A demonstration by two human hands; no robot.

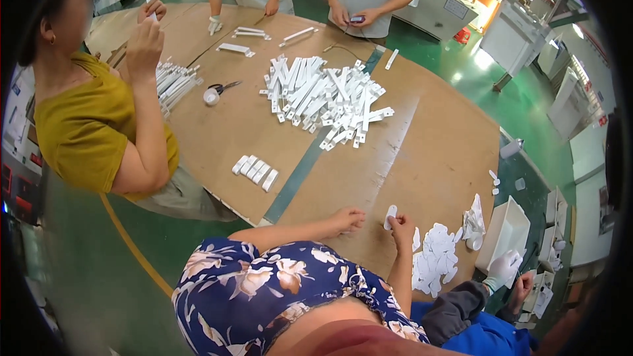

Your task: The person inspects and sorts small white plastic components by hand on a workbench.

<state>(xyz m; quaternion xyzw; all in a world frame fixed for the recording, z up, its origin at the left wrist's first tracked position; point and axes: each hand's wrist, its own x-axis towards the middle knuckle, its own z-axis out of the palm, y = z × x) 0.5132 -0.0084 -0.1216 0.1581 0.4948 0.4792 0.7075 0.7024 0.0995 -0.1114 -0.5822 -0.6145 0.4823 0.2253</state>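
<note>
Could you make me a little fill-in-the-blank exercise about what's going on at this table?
1. The camera wearer's ____ hand holds a small white piece.
2. On the table, a round white roll lies beside a pair of ____.
3. A co-worker's hand near the white bin is covered by a ____.
4. The main colour of the floor is ____.

Missing words: right; scissors; glove; green.

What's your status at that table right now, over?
Right hand pinching white oval piece. Left hand loosely curled, just left of it. White strips piled farther ahead; flat white pieces heaped at right.
</note>
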